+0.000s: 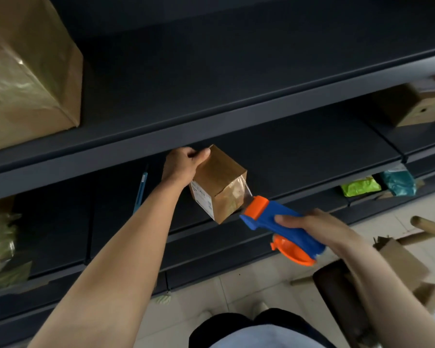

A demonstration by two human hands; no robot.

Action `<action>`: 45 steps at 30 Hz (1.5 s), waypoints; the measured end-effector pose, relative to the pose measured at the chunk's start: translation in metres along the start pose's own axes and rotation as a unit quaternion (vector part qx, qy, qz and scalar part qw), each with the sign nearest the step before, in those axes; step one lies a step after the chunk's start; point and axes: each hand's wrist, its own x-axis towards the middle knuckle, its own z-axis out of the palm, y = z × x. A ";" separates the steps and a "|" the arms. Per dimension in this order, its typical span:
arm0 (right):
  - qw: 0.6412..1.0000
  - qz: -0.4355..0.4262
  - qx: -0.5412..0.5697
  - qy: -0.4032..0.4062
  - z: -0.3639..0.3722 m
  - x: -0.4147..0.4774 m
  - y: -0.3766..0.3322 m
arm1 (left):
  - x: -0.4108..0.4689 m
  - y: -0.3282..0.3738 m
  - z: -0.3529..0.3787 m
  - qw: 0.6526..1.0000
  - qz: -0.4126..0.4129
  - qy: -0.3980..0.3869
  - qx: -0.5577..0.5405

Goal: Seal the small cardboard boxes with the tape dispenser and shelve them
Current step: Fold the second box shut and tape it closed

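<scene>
Small cardboard box (219, 183) hangs tilted in the air in front of the dark shelves (236, 111), and we hold it by its far upper corner with our left hand (183, 167), thumb over the top edge and fingers curled behind. Our right hand (312, 227) wraps its fingers around the blue-and-orange tape dispenser (279, 222), whose orange head touches the box's near side, where a strip of clear tape (244, 192) runs onto it. A large brown box (28, 71) stands on the upper shelf at left.
</scene>
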 end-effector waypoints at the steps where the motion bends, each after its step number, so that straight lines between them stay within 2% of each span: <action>1: 1.000 -0.004 0.008 -0.007 0.009 0.007 -0.002 | -0.003 0.002 0.002 0.999 0.022 0.038 0.029; 3: 1.000 -0.009 0.009 -0.018 0.024 0.017 -0.007 | -0.012 0.011 0.006 0.982 0.090 0.102 0.129; 5: 1.000 -0.016 0.002 -0.008 0.034 0.027 -0.005 | -0.018 0.021 0.005 0.965 0.123 0.110 0.202; 7: 1.000 -0.024 -0.002 -0.001 0.038 0.028 -0.005 | -0.020 0.031 0.000 0.968 0.108 0.072 0.217; 9: 1.000 -0.030 0.001 -0.010 0.040 0.028 -0.004 | -0.026 0.040 -0.002 0.970 0.066 -0.011 0.233; 11: 1.000 -0.027 -0.001 -0.014 0.044 0.030 -0.007 | -0.034 0.043 0.002 0.950 0.035 -0.084 0.299; 13: 0.999 -0.027 -0.017 0.001 0.049 0.029 -0.013 | -0.041 0.041 0.008 0.937 0.043 -0.088 0.334; 15: 0.999 -0.036 -0.024 0.021 0.051 0.027 -0.018 | -0.038 0.036 0.008 0.945 0.059 -0.056 0.316; 17: 0.998 -0.051 -0.021 0.022 0.046 0.020 -0.023 | -0.031 0.031 0.000 0.965 0.053 -0.048 0.252; 20: 0.997 -0.065 -0.034 0.023 0.035 0.006 -0.034 | -0.021 0.020 -0.021 0.988 0.003 -0.110 0.113; 24: 0.993 -0.037 -0.100 0.056 0.034 -0.005 -0.056 | -0.018 0.002 -0.037 0.981 -0.029 -0.193 -0.013; 27: 0.990 -0.036 -0.127 0.060 0.049 0.001 -0.069 | -0.010 -0.020 -0.025 0.984 -0.040 -0.176 0.008; 30: 0.988 -0.029 -0.137 0.066 0.057 0.007 -0.082 | -0.009 -0.035 0.000 0.993 -0.033 -0.094 0.058; 36: 0.988 -0.014 -0.143 0.051 0.051 0.010 -0.097 | -0.004 -0.041 0.016 0.996 -0.038 -0.070 0.034; 40: 0.989 -0.001 -0.144 0.043 0.031 -0.009 -0.068 | 0.003 -0.037 0.015 0.995 -0.017 -0.054 0.079; 45: 0.992 0.078 -0.094 0.009 0.001 -0.034 -0.004 | 0.012 -0.036 0.014 0.993 -0.020 -0.067 0.096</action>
